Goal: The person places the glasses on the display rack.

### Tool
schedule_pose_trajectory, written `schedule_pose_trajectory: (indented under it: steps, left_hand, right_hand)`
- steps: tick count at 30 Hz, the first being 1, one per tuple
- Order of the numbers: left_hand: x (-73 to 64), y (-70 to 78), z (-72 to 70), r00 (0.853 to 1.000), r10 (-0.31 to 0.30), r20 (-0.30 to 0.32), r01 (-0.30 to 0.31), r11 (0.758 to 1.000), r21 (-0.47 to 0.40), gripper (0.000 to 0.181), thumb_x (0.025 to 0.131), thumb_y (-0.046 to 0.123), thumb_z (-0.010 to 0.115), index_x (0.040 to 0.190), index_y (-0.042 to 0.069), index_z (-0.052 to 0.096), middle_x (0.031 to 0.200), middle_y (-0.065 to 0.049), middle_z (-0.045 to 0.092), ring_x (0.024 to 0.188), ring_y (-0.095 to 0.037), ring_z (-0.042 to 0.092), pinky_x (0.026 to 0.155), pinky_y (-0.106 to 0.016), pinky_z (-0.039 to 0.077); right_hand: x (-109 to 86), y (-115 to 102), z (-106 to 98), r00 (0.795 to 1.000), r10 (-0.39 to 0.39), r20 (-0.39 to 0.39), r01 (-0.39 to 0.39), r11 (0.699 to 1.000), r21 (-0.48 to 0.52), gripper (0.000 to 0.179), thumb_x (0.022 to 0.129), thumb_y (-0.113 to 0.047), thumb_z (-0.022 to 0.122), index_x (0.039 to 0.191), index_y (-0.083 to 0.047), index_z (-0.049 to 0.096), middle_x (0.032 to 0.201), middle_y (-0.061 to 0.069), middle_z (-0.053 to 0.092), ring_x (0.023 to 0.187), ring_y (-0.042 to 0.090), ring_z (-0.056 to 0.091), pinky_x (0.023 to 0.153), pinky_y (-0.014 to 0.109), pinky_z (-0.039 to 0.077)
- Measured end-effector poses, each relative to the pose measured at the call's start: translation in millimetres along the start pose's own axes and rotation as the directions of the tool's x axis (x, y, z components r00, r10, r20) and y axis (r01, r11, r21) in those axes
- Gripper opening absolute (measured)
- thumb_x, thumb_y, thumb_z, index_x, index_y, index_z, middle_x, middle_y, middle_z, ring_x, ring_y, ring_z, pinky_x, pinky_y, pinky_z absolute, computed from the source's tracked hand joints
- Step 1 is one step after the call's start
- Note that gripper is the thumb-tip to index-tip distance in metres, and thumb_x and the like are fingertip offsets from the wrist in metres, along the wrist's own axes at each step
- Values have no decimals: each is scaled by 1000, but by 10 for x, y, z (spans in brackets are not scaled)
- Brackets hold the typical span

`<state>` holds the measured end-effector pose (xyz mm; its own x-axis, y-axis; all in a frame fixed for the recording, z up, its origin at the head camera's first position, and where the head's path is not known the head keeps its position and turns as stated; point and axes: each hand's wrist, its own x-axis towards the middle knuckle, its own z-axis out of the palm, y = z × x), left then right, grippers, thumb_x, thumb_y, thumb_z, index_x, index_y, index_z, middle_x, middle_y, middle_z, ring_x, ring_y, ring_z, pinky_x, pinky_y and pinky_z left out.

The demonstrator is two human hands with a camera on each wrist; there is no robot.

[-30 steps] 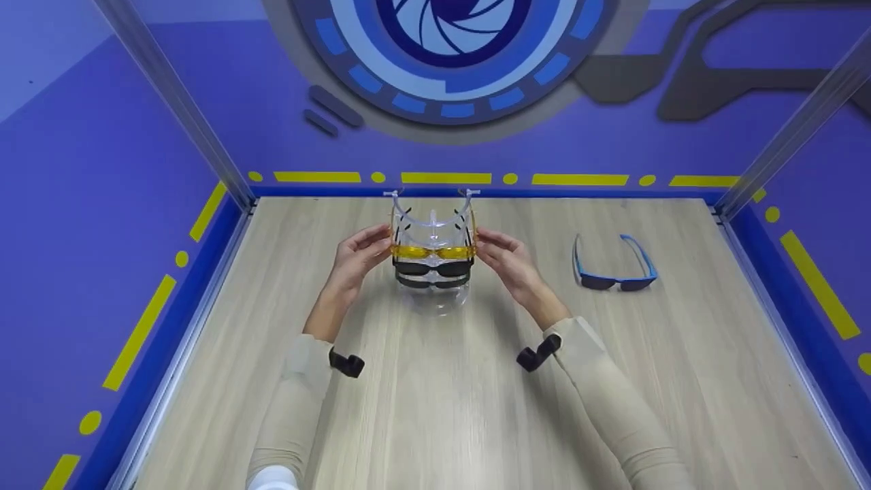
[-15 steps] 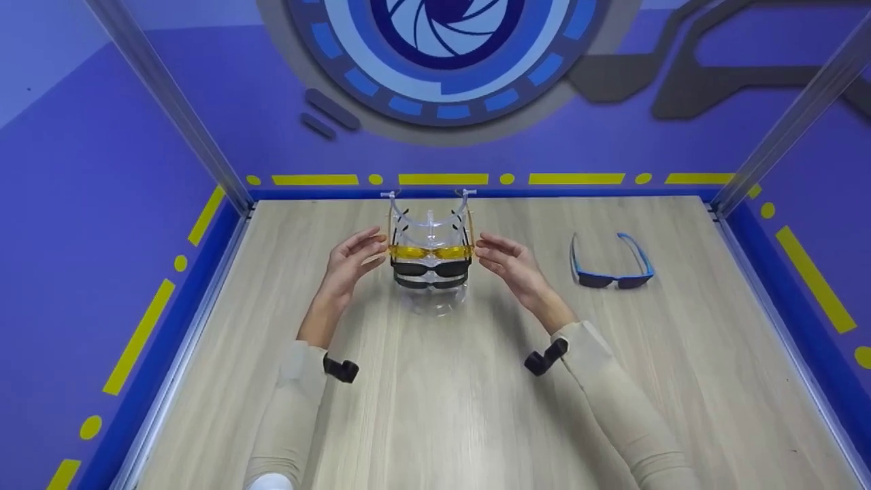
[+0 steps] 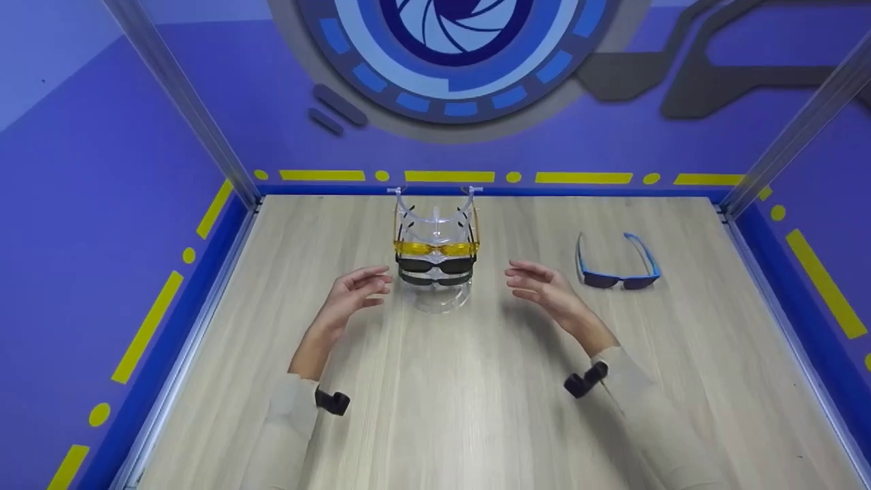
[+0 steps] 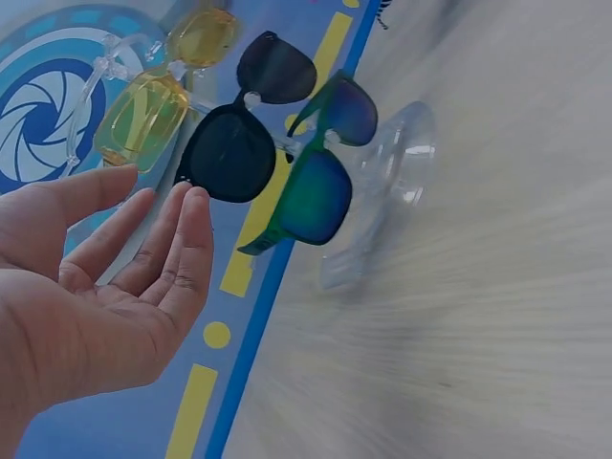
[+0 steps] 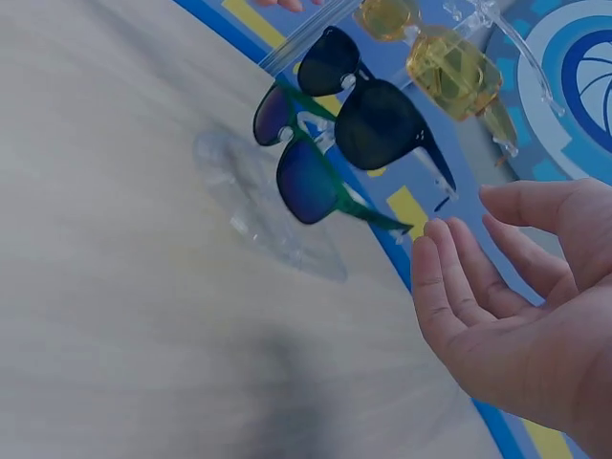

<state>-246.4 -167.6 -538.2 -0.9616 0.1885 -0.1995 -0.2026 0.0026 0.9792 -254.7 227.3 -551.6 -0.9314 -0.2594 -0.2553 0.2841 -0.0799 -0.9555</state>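
Observation:
A clear plastic display stand [image 3: 441,304] bears three pairs of sunglasses, one above another. Yellow-lensed glasses [image 3: 456,250] are uppermost, black sunglasses [image 3: 416,265] sit in the middle, and green-framed sunglasses [image 4: 316,191] are lowest. My left hand [image 3: 348,299] is just left of the stand with relaxed fingers and holds nothing. Farther from the stand, on its right, my right hand [image 3: 548,291] hovers with loosely bent fingers and nothing in them. Blue-framed sunglasses [image 3: 620,279] lie unfolded on the table to the right of that hand.
The wood-grain table [image 3: 435,422] is bounded by a blue back wall [image 3: 544,146] and side walls with yellow dashes. Metal posts [image 3: 187,95] rise at the back corners. The stand is near the back wall.
Both hands have let go of the yellow glasses' sides and drawn back toward the person, the right one also moving outward. The yellow glasses stay on the stand.

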Motion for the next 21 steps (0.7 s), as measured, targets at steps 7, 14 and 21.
schedule_pose_trajectory:
  steps: [7,14,21]
  left_hand:
    - [-123,-274,161,994,-63,85,64,998,-12,47,100,14,66,141,-4,55,122,-7,74,100,-12,70,98,-39,59]
    - [-112,-437,405,979,-73,189,74,997,-1,49,100,11,65,142,-10,50,116,-2,75,99,-12,71,103,-48,56]
    - [-63,-492,690,959,-111,261,109,994,24,48,101,14,64,142,-7,52,123,-10,73,105,-19,71,105,-50,55]
  right_hand:
    - [-270,144,-333,1000,-2,27,1,1000,18,63,101,-13,65,153,7,36,135,6,67,114,10,69,104,30,56]
    - [-517,188,-657,1000,-24,11,24,999,42,63,102,-11,63,154,9,33,125,-4,72,113,8,70,103,27,56]
    - [-705,242,-925,1000,-25,-16,26,998,56,57,103,-11,61,153,5,38,125,-6,72,114,8,69,103,27,56]
